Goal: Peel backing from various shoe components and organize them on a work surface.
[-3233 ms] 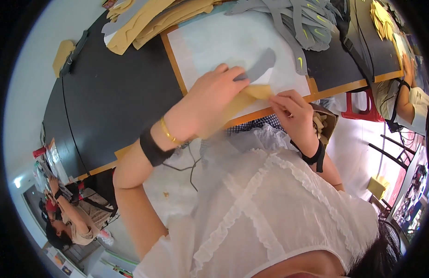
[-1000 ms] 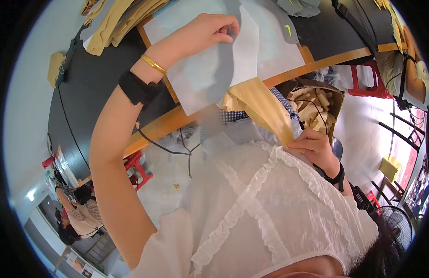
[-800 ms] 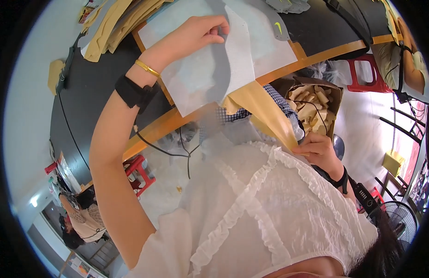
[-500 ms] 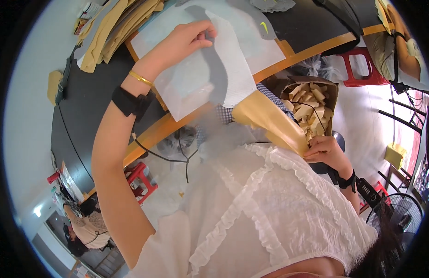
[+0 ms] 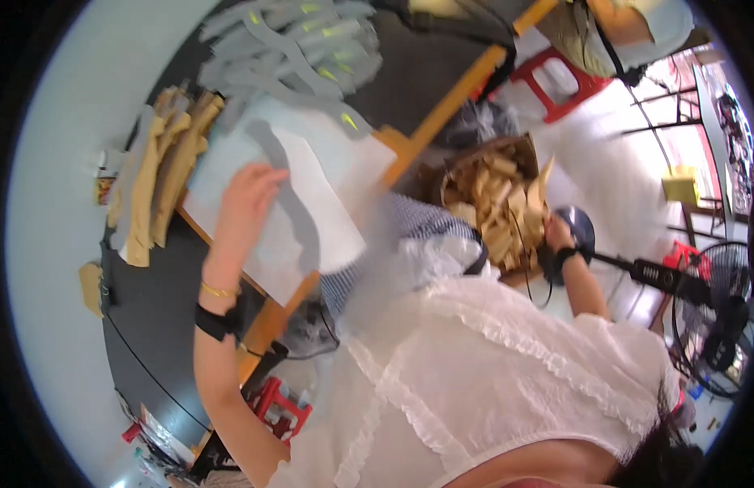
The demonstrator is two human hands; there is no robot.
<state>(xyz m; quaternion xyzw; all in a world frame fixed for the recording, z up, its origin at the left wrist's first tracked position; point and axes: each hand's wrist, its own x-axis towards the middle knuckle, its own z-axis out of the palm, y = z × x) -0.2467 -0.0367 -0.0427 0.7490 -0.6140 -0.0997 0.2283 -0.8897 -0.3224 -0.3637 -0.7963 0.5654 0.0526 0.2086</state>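
Note:
My left hand (image 5: 251,199), somewhat blurred, lies over a pale sheet (image 5: 271,268) on the table. Its fingers look loosely stretched, their tips at the edge of a wavy grey strip (image 5: 297,213). Beside that strip lies a curved white piece (image 5: 324,207), with its lower end near the table edge. Off to the right, my right hand (image 5: 559,234) is closed at the lower end of a tan paper strip (image 5: 537,193). This strip stands up over a cardboard box (image 5: 519,149) of tan paper scraps (image 5: 495,207). The fingertips there are partly hidden.
Many grey strips with yellow-green marks (image 5: 291,49) pile up at the back of the black table (image 5: 157,342). Tan cut pieces (image 5: 169,163) are stacked at left. Red stools (image 5: 560,85), a standing fan (image 5: 710,301) and another person (image 5: 637,28) are at right.
My right hand has moved the tan paper from beside the white piece to over the scrap box. The view has turned rightward; my left hand stays by the grey strip, its fingers less curled.

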